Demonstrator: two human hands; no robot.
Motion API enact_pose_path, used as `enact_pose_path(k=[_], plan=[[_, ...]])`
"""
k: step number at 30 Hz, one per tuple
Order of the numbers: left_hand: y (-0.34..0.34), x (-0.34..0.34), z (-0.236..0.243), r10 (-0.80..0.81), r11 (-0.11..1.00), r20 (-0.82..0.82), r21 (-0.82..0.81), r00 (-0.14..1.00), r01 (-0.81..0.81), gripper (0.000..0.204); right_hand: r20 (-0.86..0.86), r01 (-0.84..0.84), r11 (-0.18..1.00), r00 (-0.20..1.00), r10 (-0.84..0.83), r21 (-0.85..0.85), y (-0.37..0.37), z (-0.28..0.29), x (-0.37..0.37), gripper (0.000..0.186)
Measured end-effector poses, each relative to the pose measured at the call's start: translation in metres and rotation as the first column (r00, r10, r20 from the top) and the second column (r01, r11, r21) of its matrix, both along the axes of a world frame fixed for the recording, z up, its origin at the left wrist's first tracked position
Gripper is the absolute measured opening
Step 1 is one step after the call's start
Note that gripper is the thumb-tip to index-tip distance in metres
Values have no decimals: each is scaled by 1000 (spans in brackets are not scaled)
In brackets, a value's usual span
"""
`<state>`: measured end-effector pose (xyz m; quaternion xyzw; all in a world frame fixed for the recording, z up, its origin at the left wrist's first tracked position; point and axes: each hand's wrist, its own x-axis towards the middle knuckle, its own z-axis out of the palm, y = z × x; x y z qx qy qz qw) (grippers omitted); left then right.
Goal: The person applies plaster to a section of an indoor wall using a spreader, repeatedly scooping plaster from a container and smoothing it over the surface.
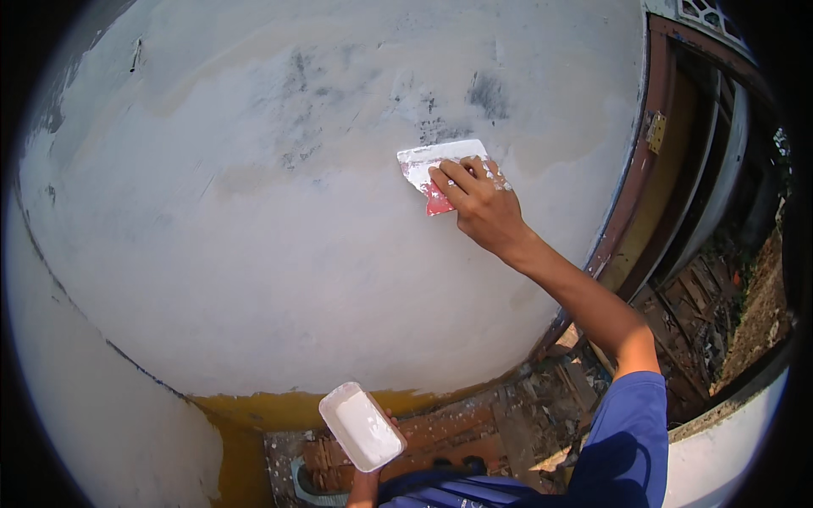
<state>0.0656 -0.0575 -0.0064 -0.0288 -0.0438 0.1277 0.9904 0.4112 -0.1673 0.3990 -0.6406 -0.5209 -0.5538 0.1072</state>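
Observation:
My right hand [489, 203] is closed on a wide red putty spreader [439, 156], mostly coated in white paste. Its blade lies against the wall [279, 237], just below some dark grey patches. White specks dot the fingers. Low in the picture, my left hand [393, 418] holds a rectangular white tub [364, 427] from beneath and its right side. White putty fills the tub's bottom and clings to its walls. Most of the left hand is hidden behind the tub; only some fingertips and the wrist show.
A brown door frame [631, 195] with a hinge borders the wall on the right. Yellow paint [254, 411] runs along the wall's foot. Wooden planks [449, 440] and debris cover the ground below. Another wall [102, 406] meets this one at the left corner.

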Motion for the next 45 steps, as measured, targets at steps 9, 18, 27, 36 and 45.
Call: enact_pose_path(k=[9,18,27,36,45], plan=[[9,-14,-23,6,994,88,111,996,-16,103,62,-93,952,995,79,292,20,97,-10,43],[9,-29,-34,23,997,24,80,999,-25,112,-41,-1,998,999,-2,-67,8,-44,-24,46],[15,-41,-33,134,948,-100,303,986,-98,97,-6,6,885,1000,-3,466,-63,195,61,27],[17,-29,-35,3,996,-2,-88,1000,-3,89,-82,11,1000,997,-13,-24,-30,22,12,46],[13,-18,-32,41,998,-113,47,993,-36,95,-340,222,647,938,61,729,-187,154,169,28]])
